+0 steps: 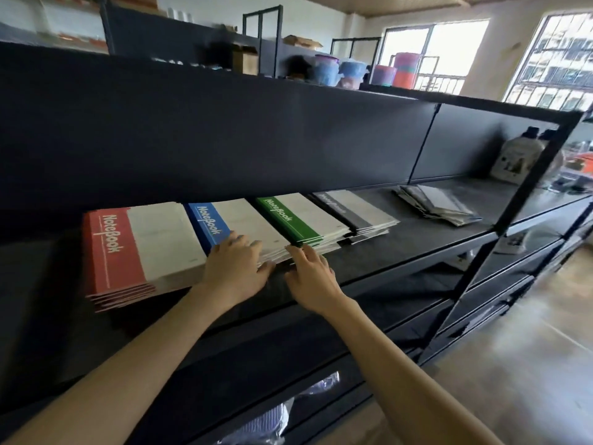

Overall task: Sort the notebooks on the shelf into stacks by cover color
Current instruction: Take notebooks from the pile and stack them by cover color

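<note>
Four notebook stacks lie side by side on the dark shelf (417,232): a red stack (128,252) at the left, then a blue stack (221,220), a green stack (298,216) and a black stack (349,207). My left hand (236,264) rests flat on the near end of the blue stack, fingers straight, thumb at the stack's front edge. My right hand (309,273) touches the near corner of the green stack with straight fingers. Neither hand holds anything.
A loose pile of grey sheets (436,203) lies further right on the same shelf. Two bottles (519,155) stand at the far right end by the upright post. Plastic tubs (333,70) sit on the top shelf. Lower shelves hold bagged items (282,415).
</note>
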Tool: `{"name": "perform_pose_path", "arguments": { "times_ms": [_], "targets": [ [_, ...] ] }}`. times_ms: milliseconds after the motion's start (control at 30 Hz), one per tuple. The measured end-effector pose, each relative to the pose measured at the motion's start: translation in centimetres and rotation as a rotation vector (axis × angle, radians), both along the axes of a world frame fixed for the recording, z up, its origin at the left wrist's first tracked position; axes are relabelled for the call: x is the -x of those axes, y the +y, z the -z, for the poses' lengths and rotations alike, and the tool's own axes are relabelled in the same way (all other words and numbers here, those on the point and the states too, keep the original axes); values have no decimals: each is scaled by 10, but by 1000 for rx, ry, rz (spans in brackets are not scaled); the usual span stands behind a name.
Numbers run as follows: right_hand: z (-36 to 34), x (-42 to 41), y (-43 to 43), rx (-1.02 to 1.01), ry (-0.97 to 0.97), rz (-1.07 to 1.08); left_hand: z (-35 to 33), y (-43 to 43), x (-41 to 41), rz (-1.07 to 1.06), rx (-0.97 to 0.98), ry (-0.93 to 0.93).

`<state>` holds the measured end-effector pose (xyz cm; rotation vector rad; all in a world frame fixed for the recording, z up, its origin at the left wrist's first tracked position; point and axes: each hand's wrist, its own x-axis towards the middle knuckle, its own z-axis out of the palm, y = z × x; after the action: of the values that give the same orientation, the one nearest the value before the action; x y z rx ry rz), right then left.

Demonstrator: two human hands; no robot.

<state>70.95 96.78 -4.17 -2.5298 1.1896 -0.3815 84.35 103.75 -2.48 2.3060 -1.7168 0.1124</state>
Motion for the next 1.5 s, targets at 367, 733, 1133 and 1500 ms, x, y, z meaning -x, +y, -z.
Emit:
{"name": "perform_pose_path", "arguments": {
  "times_ms": [367,733,1133,1500],
  "targets": [
    [10,116,-127,-8,33,124,17,-137,108,128,-57,96],
    [24,225,-224,-45,63,203,25,-242,204,156,-85,74],
    [36,257,-297,-64,-33,224,29,-327,247,244,-78,43],
    [13,251,-411,46,-6,223,20,-445,245,266,-72,69]
  ]
}}
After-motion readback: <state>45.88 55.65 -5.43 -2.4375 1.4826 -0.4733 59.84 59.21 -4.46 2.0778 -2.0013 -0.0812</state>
